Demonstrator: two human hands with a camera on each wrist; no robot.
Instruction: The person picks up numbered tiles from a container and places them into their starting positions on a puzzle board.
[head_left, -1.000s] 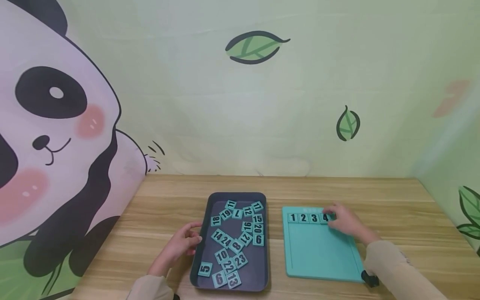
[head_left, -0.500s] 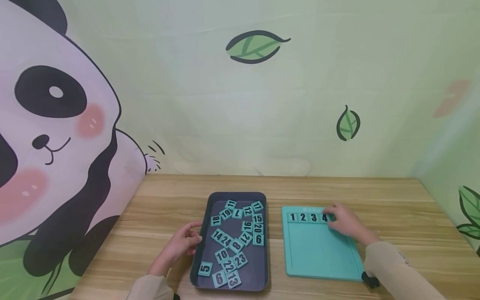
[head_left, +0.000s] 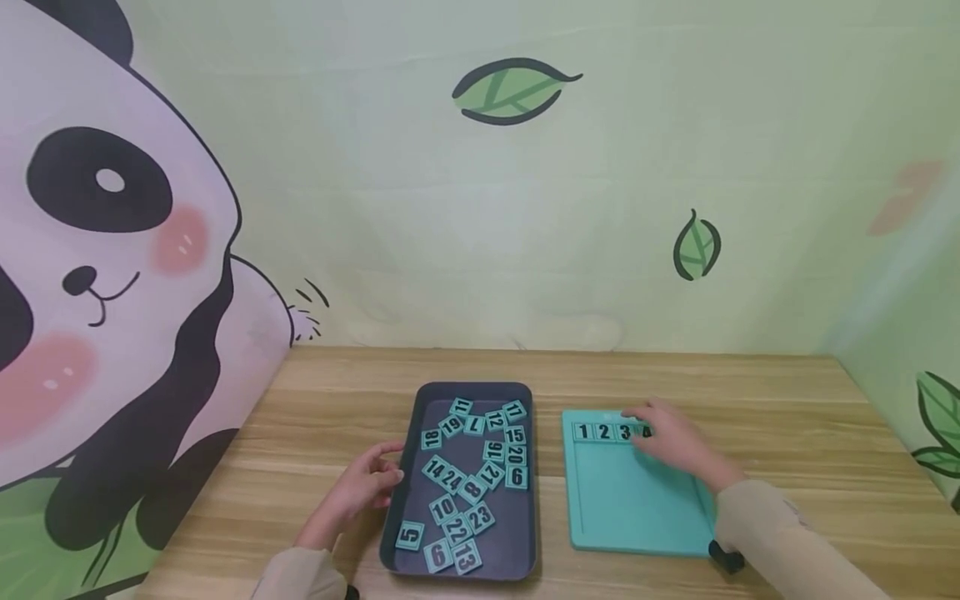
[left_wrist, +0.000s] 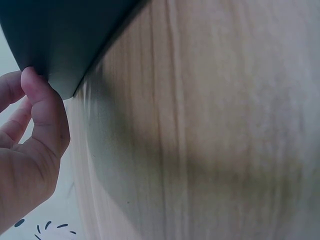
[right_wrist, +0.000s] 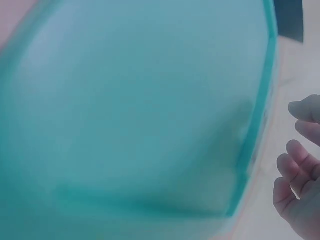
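In the head view, my right hand (head_left: 675, 442) is over the top row of the turquoise board (head_left: 637, 508). Its fingers partly cover the number 4 tile (head_left: 646, 432). To the left, tiles 1 (head_left: 583, 432), 2 (head_left: 604, 432) and 3 (head_left: 625, 432) lie side by side. The right wrist view shows the fingers loosely bent, with nothing between them. My left hand (head_left: 367, 479) is at the left side of a dark tray (head_left: 463, 392). Thumb and forefinger touch its outer wall; the left wrist view shows the thumb tip against it.
Several loose number tiles lie scattered in the tray at various angles, among them a 5 (head_left: 408, 536) and a 6 (head_left: 438, 556) near its front. Tray and board stand apart on a wooden table (head_left: 337, 383). Behind rises a printed panda-and-leaf backdrop (head_left: 375, 167).
My right hand has shifted left along the row, from the right end of the 4 tile to over it, covering more of that tile. The left hand stays at the tray.
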